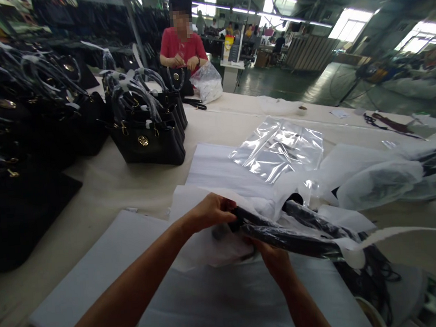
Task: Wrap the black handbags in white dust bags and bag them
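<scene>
In front of me a black handbag (233, 225) lies tilted on its side, mostly covered by thin white wrapping. Its long black handles (294, 238) reach out to the right in clear plastic film, and a white tag strip (402, 231) sticks out from them. My left hand (214, 211) is closed on the bag's upper edge, thumb and fingers pinching it. Below the handles, my right hand (275, 259) is wrapped around the bag's underside, its fingertips partly hidden. White paper sheets (227, 297) lie beneath the bag.
Black handbags (145, 143) with gold emblems crowd the table's left side. Clear plastic bags (280, 146) lie ahead, and wrapped bags (380, 184) sit at right. Across the table (233, 112), a co-worker in a red top (183, 46) handles a black bag.
</scene>
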Demonstrator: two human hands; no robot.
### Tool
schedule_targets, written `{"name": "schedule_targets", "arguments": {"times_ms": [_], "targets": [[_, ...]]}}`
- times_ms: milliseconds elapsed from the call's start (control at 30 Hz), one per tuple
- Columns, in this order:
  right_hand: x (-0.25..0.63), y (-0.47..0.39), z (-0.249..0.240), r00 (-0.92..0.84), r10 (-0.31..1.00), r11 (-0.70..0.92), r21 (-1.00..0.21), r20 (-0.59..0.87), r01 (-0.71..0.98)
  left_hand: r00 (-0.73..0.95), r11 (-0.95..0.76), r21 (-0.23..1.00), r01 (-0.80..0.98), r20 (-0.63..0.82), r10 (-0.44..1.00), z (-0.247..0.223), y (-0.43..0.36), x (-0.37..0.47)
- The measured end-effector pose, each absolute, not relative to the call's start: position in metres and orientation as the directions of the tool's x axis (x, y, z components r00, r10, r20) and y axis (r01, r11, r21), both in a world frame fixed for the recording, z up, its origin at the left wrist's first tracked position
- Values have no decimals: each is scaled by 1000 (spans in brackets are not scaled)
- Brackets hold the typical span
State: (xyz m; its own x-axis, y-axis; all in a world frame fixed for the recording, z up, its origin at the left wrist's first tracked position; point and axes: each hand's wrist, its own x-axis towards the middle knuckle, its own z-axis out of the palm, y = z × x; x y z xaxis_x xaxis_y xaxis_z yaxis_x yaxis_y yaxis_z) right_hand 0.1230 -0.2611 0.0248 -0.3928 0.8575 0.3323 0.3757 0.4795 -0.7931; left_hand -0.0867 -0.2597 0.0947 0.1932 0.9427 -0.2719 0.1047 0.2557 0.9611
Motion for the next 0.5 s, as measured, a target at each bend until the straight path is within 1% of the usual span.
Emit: {"name": "schedule_targets", "arguments": {"times_ms": [67, 133, 267, 367, 433, 500], "targets": [[121, -261, 21, -393, 847, 508, -763, 358, 401, 176, 200, 943, 265, -251, 952, 94, -263, -89], [118, -260, 20, -388, 838, 532, -729, 383, 431, 156, 165, 911, 377, -238, 959, 91, -267, -89], [112, -259, 21, -392, 809, 586, -661, 438, 469, 145, 84, 869, 487, -176, 974, 87, -272, -83], [113, -257, 20, -424, 764, 644, -610, 486, 461, 159, 0, 818, 576, -112, 981, 87, -275, -78], [114, -256, 16, -420, 758, 651, -618, 499, 441, 158, -42, 771, 636, -77, 984, 85, -278, -78], [114, -257, 12, -391, 799, 594, -696, 456, 402, 148, -47, 716, 697, -79, 986, 83, -283, -80]]}}
